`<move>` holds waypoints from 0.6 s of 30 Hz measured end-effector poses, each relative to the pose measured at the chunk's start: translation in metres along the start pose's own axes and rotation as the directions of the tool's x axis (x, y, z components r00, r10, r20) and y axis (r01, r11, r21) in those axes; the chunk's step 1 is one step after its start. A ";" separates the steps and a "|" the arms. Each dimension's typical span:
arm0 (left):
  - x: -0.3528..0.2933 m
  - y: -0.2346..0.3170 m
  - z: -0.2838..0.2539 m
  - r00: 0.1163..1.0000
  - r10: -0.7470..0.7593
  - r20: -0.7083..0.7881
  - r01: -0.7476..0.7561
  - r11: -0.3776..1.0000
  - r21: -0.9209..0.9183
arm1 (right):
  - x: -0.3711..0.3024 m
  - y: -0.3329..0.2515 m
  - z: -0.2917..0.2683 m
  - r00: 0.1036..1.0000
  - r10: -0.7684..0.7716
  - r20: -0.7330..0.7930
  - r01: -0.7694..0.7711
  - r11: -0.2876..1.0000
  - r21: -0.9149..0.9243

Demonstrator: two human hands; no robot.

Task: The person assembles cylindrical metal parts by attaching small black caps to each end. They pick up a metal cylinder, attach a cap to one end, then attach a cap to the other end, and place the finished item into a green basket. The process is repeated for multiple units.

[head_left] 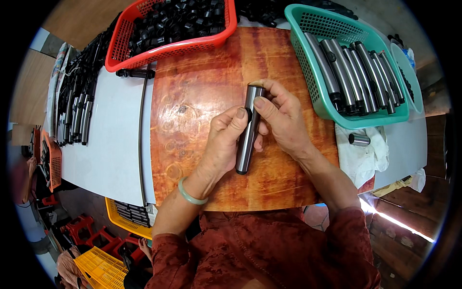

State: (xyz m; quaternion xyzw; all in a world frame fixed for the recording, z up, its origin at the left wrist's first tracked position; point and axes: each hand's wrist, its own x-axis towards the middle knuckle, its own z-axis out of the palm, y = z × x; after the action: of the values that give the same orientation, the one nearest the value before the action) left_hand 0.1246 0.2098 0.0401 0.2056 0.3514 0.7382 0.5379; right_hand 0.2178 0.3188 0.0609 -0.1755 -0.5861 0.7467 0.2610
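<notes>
Over the wooden board, both of my hands hold one shiny dark-grey metal tube point(248, 139) with black ends, tilted so its top leans slightly right. My left hand point(222, 137) grips it from the left, its thumb pressing beside a small black piece on the tube's side. With its thumb on the upper part and a finger at the top end, my right hand point(285, 115) closes round it from the right. Some fingertips are hidden behind the tube.
A red basket point(113, 60) of small black parts stands at the back left. Similar tubes fill a teal basket point(329, 113) at the right; a short metal cylinder point(359, 139) lies on a white cloth point(368, 161) nearby. Black and silver tubes point(74, 115) are piled at the left.
</notes>
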 end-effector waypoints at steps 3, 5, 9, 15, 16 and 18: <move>-0.001 -0.001 0.001 1.000 0.007 -0.002 -0.007 1.000 0.010 | 0.001 0.002 -0.002 0.999 -0.040 0.008 0.041 0.998 -0.047; -0.001 0.001 0.001 1.000 0.009 -0.005 -0.009 0.999 0.037 | 0.001 0.003 -0.001 0.998 -0.059 0.011 0.059 0.996 -0.072; -0.004 0.002 0.002 0.999 0.029 -0.040 -0.025 0.994 0.103 | -0.001 0.000 0.003 0.999 -0.025 0.027 0.027 0.999 -0.046; -0.001 -0.003 0.003 0.982 0.152 -0.111 -0.124 0.966 0.228 | -0.003 0.007 0.009 1.000 -0.027 0.014 0.026 0.999 0.032; -0.002 0.000 0.007 0.975 0.182 -0.125 -0.144 0.954 0.264 | -0.004 0.008 0.010 0.998 -0.059 0.005 0.059 0.997 0.047; -0.003 0.002 0.008 0.962 0.246 -0.123 -0.197 0.928 0.318 | -0.008 0.006 0.009 0.999 -0.031 0.039 0.028 0.997 0.078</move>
State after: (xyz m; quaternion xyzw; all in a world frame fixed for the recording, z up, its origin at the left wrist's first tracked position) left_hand 0.1296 0.2094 0.0476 0.2639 0.4768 0.7458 0.3831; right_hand 0.2177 0.3057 0.0566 -0.1416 -0.5642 0.7683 0.2670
